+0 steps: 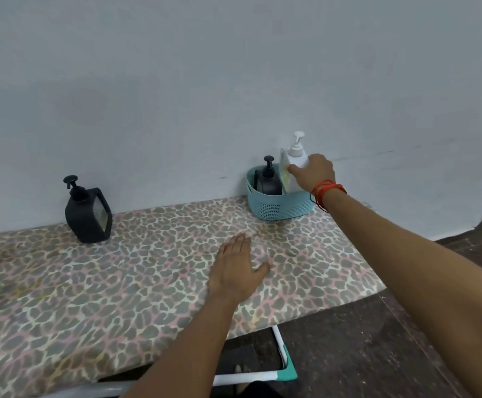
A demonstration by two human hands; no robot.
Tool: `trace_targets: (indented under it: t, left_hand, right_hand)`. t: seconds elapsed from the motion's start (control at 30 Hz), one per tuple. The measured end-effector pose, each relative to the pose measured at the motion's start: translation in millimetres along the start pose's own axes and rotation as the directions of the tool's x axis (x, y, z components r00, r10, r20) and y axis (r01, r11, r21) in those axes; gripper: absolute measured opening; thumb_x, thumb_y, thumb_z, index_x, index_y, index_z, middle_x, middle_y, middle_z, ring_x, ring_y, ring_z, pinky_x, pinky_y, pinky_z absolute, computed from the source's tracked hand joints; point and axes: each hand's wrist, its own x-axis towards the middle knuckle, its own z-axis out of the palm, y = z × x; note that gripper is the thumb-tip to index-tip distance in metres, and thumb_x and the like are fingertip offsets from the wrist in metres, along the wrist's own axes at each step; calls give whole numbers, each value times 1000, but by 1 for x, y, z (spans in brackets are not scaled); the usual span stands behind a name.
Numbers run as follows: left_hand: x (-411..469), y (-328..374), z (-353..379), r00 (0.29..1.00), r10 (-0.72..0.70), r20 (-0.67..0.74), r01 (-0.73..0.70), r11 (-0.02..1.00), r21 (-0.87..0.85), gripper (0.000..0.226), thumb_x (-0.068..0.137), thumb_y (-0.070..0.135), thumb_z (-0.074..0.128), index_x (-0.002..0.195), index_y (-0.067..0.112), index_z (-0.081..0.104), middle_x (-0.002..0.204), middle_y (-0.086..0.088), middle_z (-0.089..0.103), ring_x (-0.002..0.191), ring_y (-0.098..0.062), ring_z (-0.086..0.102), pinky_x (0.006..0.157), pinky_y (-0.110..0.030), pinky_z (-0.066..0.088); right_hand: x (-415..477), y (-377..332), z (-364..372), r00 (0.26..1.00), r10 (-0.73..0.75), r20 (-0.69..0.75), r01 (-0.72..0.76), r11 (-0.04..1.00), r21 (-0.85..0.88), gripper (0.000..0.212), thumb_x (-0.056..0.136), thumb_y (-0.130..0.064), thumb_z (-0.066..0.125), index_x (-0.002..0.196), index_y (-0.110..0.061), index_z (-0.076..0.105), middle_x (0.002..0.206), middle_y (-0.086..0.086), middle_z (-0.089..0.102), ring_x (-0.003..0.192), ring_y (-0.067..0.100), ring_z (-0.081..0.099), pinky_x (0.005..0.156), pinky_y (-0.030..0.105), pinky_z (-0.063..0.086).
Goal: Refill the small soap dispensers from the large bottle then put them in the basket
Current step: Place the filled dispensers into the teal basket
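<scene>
My right hand (314, 172) grips a white pump dispenser (296, 152) that stands in the right end of a light blue perforated basket (277, 206) against the wall. A small black pump dispenser (268, 179) stands in the same basket, to the left of the white one. A larger black pump bottle (89, 215) with a clear side window stands upright on the table at the far left, near the wall. My left hand (238, 267) rests flat on the leopard-print table cover (119, 282), fingers straight and holding nothing.
The table runs along a plain grey wall (205, 81). Its right edge drops to a dark floor (363, 354). A white and teal frame (283, 366) shows below the table's front edge.
</scene>
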Motion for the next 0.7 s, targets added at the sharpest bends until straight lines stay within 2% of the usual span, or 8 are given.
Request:
trace_targets:
  t: [0.07,0.13,0.3,0.37,0.47,0.6,0.7]
  left_hand:
    - [0,0,0,1000,-1,-4,1,1000,4,88,94,71,39,162,17,23,170,0,19,157,-16,15,129,-39,8]
    - [1,0,0,1000,-3,-7,3,1000,4,88,95,70,40,162,17,23,170,0,18,157,-16,14,129,-38,7]
    - [1,1,0,1000,0,-19,0,1000,4,87,95,70,39,162,17,23,170,1,18,157,-16,14,129,-36,5]
    - [0,1,0,1000,-1,-13,1,1000,10,88,95,71,38,163,17,22,170,0,18,157,-16,13,129,-37,6]
    - [-1,2,0,1000,-3,-5,3,1000,7,87,96,70,38,163,16,21,171,0,16,157,-17,12,129,-36,4]
    - [-2,3,-2,1000,-6,2,6,1000,14,87,97,70,36,163,16,19,171,0,14,157,-17,11,128,-36,2]
    - [-1,4,-1,1000,-5,3,5,1000,15,87,97,70,36,163,16,19,171,-1,14,157,-17,11,128,-36,2]
  right_hand:
    - [2,5,13,999,3,38,-1,999,-47,44,84,-45,70,106,-7,63,100,11,66,84,27,59,66,30,40]
    - [5,8,23,997,-28,72,36,992,-117,42,87,-51,66,98,-11,62,92,8,64,81,26,59,63,29,38]
    - [11,7,31,977,-24,211,78,965,-252,44,93,-53,59,86,-9,54,76,6,55,67,22,50,48,29,27]
    - [14,6,29,964,-8,265,82,960,-268,46,94,-53,57,77,-11,51,67,3,50,61,19,46,49,29,27]
    - [19,6,28,935,-13,354,128,944,-303,45,96,-51,55,75,-12,49,69,5,48,69,25,48,51,31,28]
    - [19,10,25,921,-39,388,171,935,-312,45,99,-46,53,66,-19,38,64,1,42,59,17,40,50,28,24]
    - [19,10,22,913,-51,405,198,923,-330,47,99,-47,52,65,-19,39,64,1,43,66,23,44,52,30,27]
